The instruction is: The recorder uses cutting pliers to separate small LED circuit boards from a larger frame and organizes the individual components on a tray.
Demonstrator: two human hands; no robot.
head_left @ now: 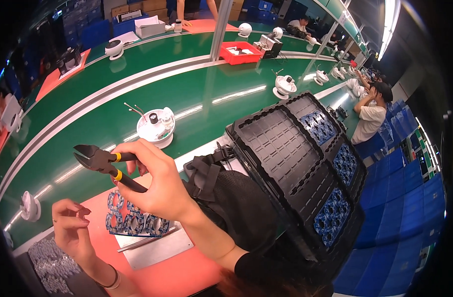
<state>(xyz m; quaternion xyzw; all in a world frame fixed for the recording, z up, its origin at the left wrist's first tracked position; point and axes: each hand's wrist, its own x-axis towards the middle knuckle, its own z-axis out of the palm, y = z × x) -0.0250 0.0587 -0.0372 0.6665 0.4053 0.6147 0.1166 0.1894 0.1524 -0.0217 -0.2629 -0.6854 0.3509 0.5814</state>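
Note:
My right hand [159,183] is closed round the black handles of diagonal cutters [100,161] with yellow bands. Their jaws are apart and point left, above the work mat. Lower and to the left, my left hand [70,230] has its fingers curled in toward the thumb; whatever lies between the fingertips is too small to make out. Between and below the hands lies a panel of blue ring-shaped circuit boards [133,223], partly covered by my right hand. It rests at the top of a silver metal plate [159,250] on an orange-pink mat [196,267].
A black tray [271,133] with several blue board panels [334,215] stands right, beside a black mesh bag [236,198]. Grey small parts [53,265] lie lower left. White round housings [157,128] sit along the green conveyor [206,94]; a red bin [241,53] is beyond. Co-workers sit farther off.

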